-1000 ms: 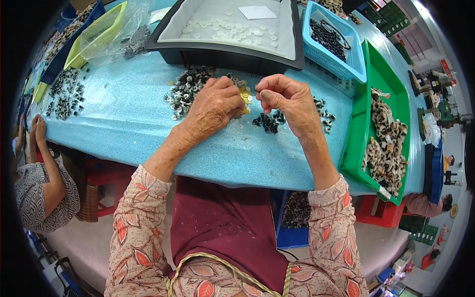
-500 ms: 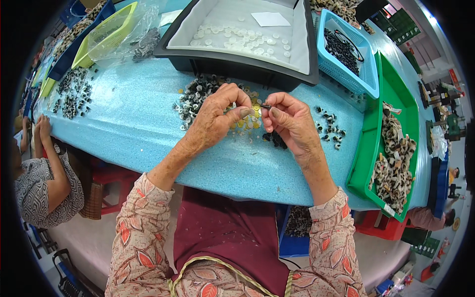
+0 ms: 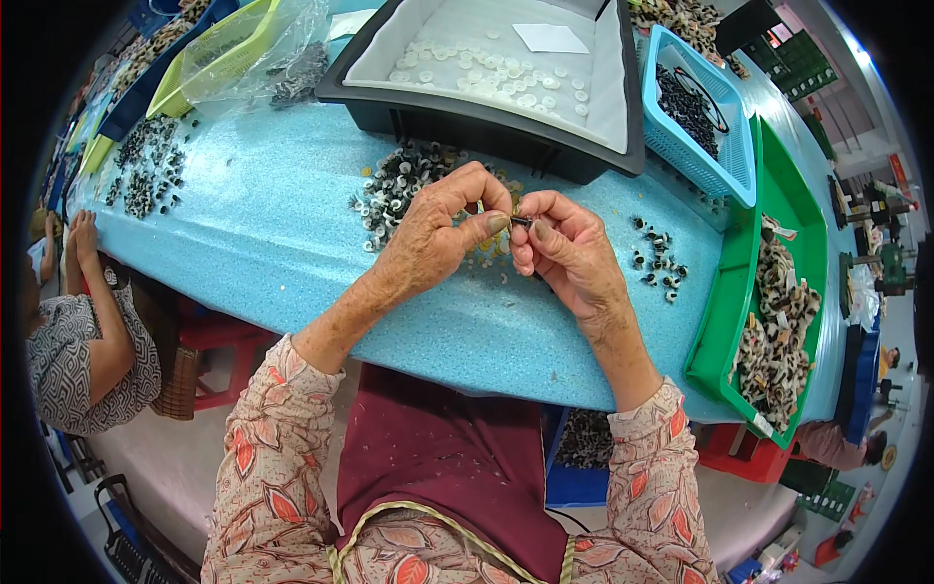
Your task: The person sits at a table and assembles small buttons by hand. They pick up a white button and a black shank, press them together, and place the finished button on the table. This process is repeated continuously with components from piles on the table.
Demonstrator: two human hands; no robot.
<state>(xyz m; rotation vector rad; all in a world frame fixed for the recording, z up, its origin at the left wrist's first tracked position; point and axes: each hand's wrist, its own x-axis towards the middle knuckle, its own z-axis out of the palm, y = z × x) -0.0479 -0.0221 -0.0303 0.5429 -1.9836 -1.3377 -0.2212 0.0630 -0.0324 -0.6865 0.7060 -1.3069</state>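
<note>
My left hand and my right hand meet fingertip to fingertip above the blue table. Both pinch one small dark part between thumb and forefinger. Behind my left hand lies a heap of small black-and-white ring parts. A few yellowish pieces show under my left fingers. A smaller scatter of the same dark rings lies right of my right hand.
A black tray holding white discs stands at the back. A blue basket of dark parts and a green tray of assembled pieces stand on the right. Another person sits at the left. A clear bag lies back left.
My hands, apart a second ago, have come together and now pinch the small dark part between them. My view has tilted slightly.
</note>
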